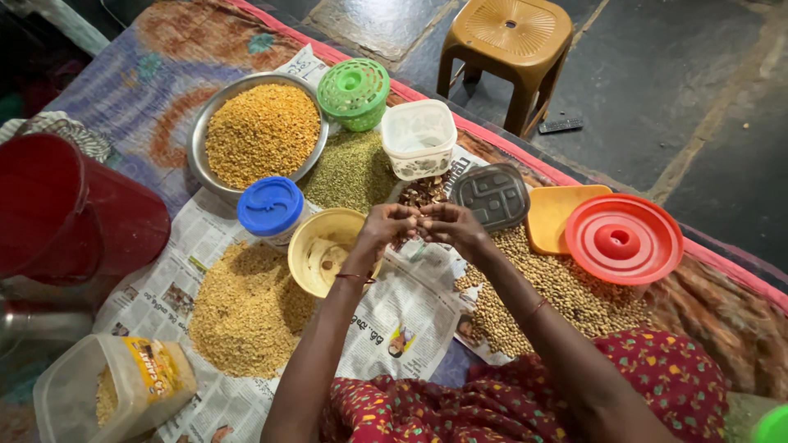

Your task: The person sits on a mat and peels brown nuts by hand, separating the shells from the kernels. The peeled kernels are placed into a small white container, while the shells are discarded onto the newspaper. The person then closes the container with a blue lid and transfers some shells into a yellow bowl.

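Observation:
My left hand (387, 226) and my right hand (451, 226) meet fingertip to fingertip over the newspaper (394, 316), pinching something small and brown between them; what it is I cannot tell. Just behind them lies a small pile of dark brown pieces (423, 192). A yellow bowl (322, 250) sits right beside my left hand. A grey square lid (492, 195) lies just past my right hand, above a heap of pale round seeds (558, 291).
A steel plate of yellow split lentils (261, 131), a green seed heap (351, 171), a white tub (419, 138), green lid (354, 92), blue-lidded jar (271, 207), yellow grain heap (246, 308), red lid (624, 239), orange lid (558, 215), red bucket (66, 209), plastic stool (509, 49).

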